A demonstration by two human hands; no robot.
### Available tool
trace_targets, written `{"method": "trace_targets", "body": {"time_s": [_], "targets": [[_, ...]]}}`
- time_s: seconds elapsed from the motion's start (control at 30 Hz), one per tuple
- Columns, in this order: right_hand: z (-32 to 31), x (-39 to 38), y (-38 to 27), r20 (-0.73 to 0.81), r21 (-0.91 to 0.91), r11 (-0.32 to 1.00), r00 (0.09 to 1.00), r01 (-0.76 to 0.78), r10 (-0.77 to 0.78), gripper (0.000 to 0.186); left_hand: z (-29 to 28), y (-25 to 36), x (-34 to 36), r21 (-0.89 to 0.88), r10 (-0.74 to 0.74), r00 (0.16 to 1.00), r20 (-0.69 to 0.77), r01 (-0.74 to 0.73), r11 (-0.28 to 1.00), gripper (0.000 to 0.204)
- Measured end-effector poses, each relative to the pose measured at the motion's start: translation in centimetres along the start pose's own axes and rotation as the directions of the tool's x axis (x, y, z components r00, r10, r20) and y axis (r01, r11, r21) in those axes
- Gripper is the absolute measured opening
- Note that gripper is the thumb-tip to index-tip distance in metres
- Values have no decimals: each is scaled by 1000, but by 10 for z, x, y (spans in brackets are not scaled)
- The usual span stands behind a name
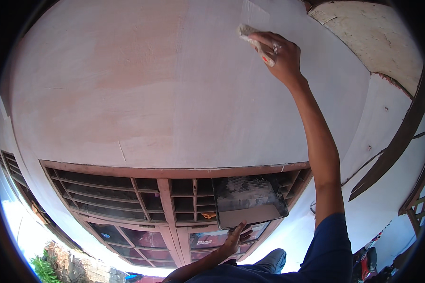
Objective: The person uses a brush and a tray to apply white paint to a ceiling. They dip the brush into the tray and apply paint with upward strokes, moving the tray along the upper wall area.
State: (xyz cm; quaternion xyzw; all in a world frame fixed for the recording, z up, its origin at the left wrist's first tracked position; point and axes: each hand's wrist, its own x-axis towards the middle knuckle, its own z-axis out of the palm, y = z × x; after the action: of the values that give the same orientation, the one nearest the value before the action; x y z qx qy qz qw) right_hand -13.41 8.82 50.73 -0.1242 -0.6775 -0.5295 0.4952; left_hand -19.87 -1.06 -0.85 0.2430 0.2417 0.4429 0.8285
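High on the wall, my right hand [283,53] is closed round a paintbrush [267,58]. Whitish paint coats the bristles, which touch the wall [212,89], and some is smeared on my fingers. A wet-looking white stroke shows just above the brush. Lower down, my left hand [233,239] grips the near edge of a black paint tray [223,194], its fingers partly hidden beneath. Pale paint [250,215] pools at the tray's near end, and white streaks cover its ribbed slope.
Behind the tray runs a brown slatted vent frame [165,193] above glazed windows [141,236]. A dark curved wooden beam [387,165] and rough pale panel [368,33] border the wall at right. A green plant [45,268] and stone wall [75,264] stand at lower left.
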Motion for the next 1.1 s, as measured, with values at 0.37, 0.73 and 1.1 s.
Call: {"method": "trace_targets", "body": {"time_s": [0.37, 0.73, 1.1], "targets": [[-5, 111, 82, -276, -140, 987, 954, 85, -121, 16, 8, 3, -4, 6, -4, 998, 60, 4, 1000, 60], [7, 41, 52, -15, -134, 991, 1000, 8, -11, 15, -1, 1, -1, 1, 34, 996, 84, -34, 999, 61], [3, 117, 104, -147, -251, 943, 954, 221, -262, 15, 9, -2, -3, -20, 12, 998, 54, -11, 1000, 66]]}}
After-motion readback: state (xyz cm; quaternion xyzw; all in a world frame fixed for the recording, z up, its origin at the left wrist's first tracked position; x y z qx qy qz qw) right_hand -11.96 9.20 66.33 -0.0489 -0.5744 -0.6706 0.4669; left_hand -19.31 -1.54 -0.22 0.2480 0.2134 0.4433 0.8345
